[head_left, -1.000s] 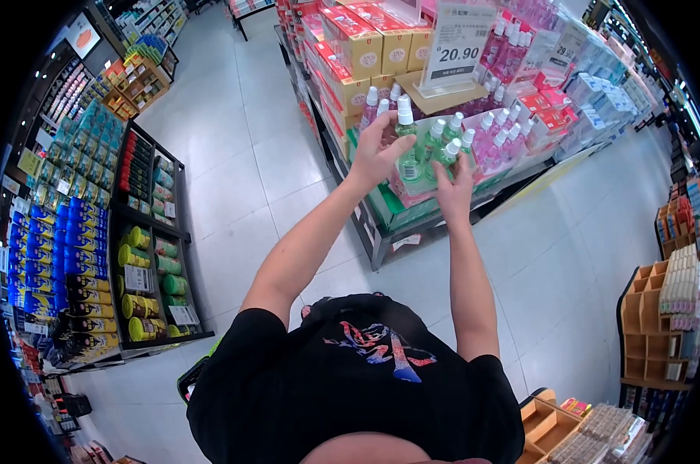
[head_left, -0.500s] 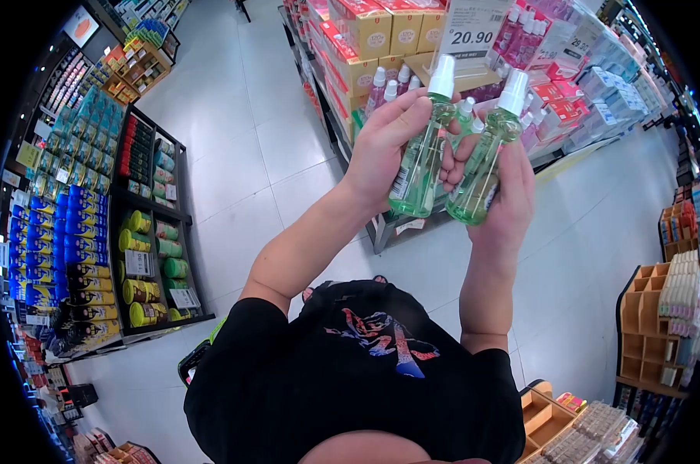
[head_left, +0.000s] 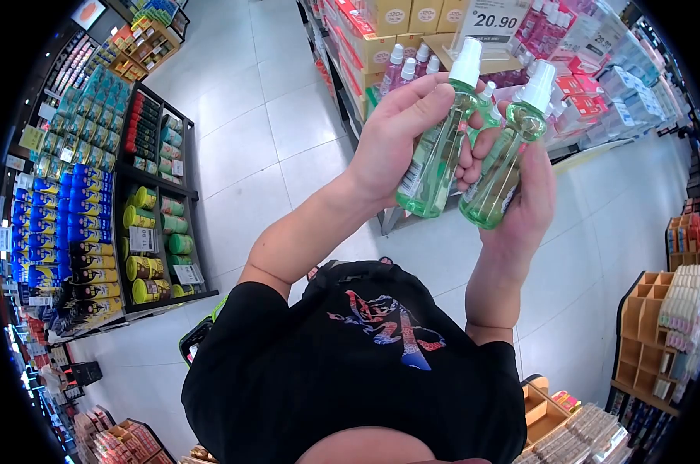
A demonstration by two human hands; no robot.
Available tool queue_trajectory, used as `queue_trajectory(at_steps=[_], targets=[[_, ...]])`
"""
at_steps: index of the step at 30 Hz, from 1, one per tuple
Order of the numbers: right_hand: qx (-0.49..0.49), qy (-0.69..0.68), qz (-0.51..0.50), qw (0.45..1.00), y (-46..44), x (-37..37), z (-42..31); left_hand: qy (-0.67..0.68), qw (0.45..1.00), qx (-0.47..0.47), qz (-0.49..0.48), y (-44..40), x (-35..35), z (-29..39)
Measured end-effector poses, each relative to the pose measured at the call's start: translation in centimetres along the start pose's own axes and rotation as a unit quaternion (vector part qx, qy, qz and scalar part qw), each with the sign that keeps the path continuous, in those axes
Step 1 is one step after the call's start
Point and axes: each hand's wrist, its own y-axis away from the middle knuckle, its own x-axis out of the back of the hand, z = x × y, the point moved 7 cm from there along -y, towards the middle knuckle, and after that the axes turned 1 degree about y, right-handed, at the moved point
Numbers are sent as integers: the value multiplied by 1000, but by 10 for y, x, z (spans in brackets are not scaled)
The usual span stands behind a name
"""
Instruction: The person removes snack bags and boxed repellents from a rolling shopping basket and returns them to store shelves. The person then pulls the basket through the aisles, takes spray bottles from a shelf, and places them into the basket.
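Note:
My left hand (head_left: 392, 135) is wrapped round a clear green spray bottle (head_left: 431, 174) with a white capped top. A second green spray bottle (head_left: 493, 174), also white-topped, sits in my right hand (head_left: 532, 189). Both bottles are held up side by side, tilted with their tops away from me, apart from each other. Fingertips of both hands show between them. Behind the hands, another green bottle (head_left: 485, 97) and several pink bottles (head_left: 408, 71) stand on the display, partly hidden by my hands and the bottles.
A display stand ahead carries stacked boxes (head_left: 389, 50) and a price sign (head_left: 489, 23) reading 20.90. To the left, a dark shelf (head_left: 160, 298) holds yellow and green canisters. A wooden rack (head_left: 640, 332) stands at the right. Pale floor tiles (head_left: 249, 155) run between them.
Both hands, with their bottles, have shifted slightly right in the view. The display behind has also moved up and right. Each hand keeps its hold.

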Motion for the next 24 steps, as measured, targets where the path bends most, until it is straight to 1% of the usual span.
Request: queue_trajectory(at_steps=[1,3,4,5,7,8,9,10,12,14,15,17,18,20,22,24], targets=[[-1,-1,0,1000,0,0,1,-35,999,-4,-7,1,1,2],[-3,39,17,999,1,2,3,-62,998,-18,-9,3,0,6],[-4,39,17,999,2,3,4,-89,995,-32,-12,4,-2,8],[5,52,4,999,4,3,3,-88,996,-32,-11,7,-3,7],[14,65,-10,998,9,-2,3,-131,986,-92,-50,15,-14,9],[68,147,15,987,13,-7,-1,-130,986,-91,-50,18,-14,6],[121,227,39,966,18,-9,-8,-244,957,-147,-59,24,-17,8],[120,227,41,966,20,-7,-8,-355,911,-200,-67,31,-24,10],[162,297,-36,940,27,-14,-10,-360,914,-178,-59,38,-24,6],[152,309,-39,938,30,-12,-7,-415,882,-215,-57,42,-23,3],[140,305,-40,941,31,-13,-4,-414,883,-214,-56,44,-22,-1],[129,302,-41,944,32,-12,1,-378,896,-233,1,46,-12,-4],[113,315,-38,942,32,-9,6,-378,896,-233,1,48,-8,-7],[93,325,-37,940,35,-4,16,-385,909,-157,-7,50,3,-21],[60,312,-39,947,38,1,30,-376,916,-139,8,56,11,-28],[49,308,-43,949,41,5,46,-369,921,-118,32,63,22,-35]])
